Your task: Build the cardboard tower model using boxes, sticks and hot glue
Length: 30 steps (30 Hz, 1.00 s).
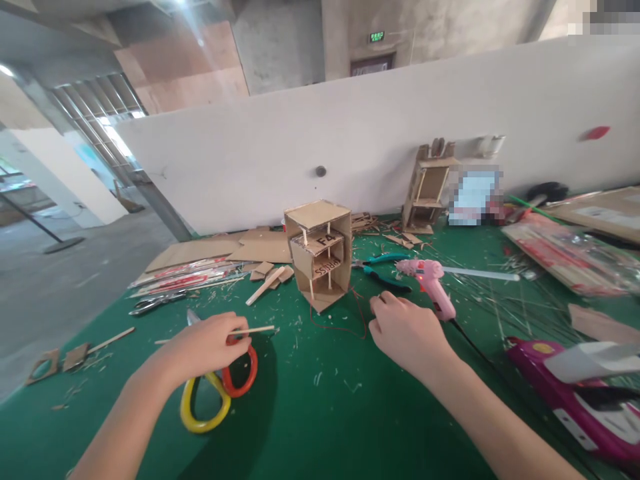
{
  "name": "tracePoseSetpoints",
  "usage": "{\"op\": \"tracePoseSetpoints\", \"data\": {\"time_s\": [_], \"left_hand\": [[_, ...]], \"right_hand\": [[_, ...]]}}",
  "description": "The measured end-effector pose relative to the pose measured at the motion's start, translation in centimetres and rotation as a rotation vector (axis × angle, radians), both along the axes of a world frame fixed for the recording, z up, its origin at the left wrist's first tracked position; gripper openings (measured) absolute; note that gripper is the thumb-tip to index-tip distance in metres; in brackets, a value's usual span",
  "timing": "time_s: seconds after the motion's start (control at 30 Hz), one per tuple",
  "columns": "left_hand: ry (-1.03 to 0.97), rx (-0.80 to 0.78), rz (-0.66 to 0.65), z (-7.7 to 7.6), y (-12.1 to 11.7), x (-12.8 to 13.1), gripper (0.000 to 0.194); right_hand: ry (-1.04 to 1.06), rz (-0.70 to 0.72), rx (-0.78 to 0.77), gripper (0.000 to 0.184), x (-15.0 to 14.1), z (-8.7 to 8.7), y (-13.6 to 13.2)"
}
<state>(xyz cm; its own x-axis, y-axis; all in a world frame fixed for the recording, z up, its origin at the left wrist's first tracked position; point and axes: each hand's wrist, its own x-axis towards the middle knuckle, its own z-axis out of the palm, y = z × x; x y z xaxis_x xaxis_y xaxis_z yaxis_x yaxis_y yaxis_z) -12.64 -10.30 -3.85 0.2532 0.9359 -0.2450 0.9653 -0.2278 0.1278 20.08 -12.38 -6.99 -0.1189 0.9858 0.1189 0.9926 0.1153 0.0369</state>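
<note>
Resting under the left hand [207, 347], the scissors [220, 387] lie on the green table [320, 413], their red loop just below the fingers and their yellow loop nearer the wrist; the blade tip pokes out past the knuckles toward the far left. The left hand's grip is closed on a thin wooden stick [250, 330], pinched between thumb and fingers, and the stick runs level to the right, well clear of the hand. Whether the fingers also press on the scissors handles cannot be told.

The right hand [407, 333] lies palm down on the table, fingers curled loosely, holding nothing. A thin red wire [340, 327] loops on the table just left of its fingertips. Just beyond its knuckles sits a pink glue gun [430, 283], nozzle pointing left, a glue stick jutting out to the right, its black cord trailing back past the wrist.

Between the two hands and farther back stands a small cardboard tower [320, 257] with stick posts and shelves, tilted slightly. Teal-handled pliers [383, 267] lie between it and the glue gun. A flat wooden stick [265, 285] and cardboard scraps lie to the tower's left. A second cardboard model [427, 193] leans against the white wall [350, 133].
</note>
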Motion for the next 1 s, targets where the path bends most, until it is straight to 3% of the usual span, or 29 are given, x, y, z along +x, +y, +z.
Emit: {"op": "tracePoseSetpoints", "data": {"time_s": [0.13,0.37,0.47,0.6,0.67,0.73,0.8,0.9,1.0], "left_hand": [[-0.04,0.086,-0.041,0.1,1.4,2.6,0.038],[0.036,0.376,-0.149,-0.7,3.9,7.8,0.023],[-0.195,0.456,-0.129,-0.8,4.8,8.8,0.02],[-0.65,0.626,0.121,-1.7,6.7,9.4,0.024],[-0.846,0.532,0.088,-2.2,7.9,9.4,0.039],[-0.906,0.382,0.001,-2.8,8.9,9.4,0.045],[-0.852,0.3,-0.016,-3.2,9.8,9.3,0.039],[-0.702,0.333,0.062,-3.5,10.3,9.6,0.018],[-0.553,0.465,0.097,-3.5,9.7,10.3,0.008]], "right_hand": [[-0.064,-0.084,-0.02,0.026,0.6,0.2,-0.3],[0.069,-0.115,0.002,0.034,2.4,0.1,0.0],[0.105,-0.186,-0.021,0.045,4.4,0.8,-0.4],[0.137,-0.297,-0.046,0.051,7.1,2.6,-0.8],[0.139,-0.326,-0.112,0.05,7.4,3.5,-0.6],[0.121,-0.289,-0.144,0.047,6.6,4.1,-0.4],[0.104,-0.182,-0.096,0.042,4.6,4.1,-0.1],[0.117,0.022,0.005,0.032,0.8,2.7,0.2],[0.17,0.244,0.061,0.027,-2.3,0.2,0.4]]}}
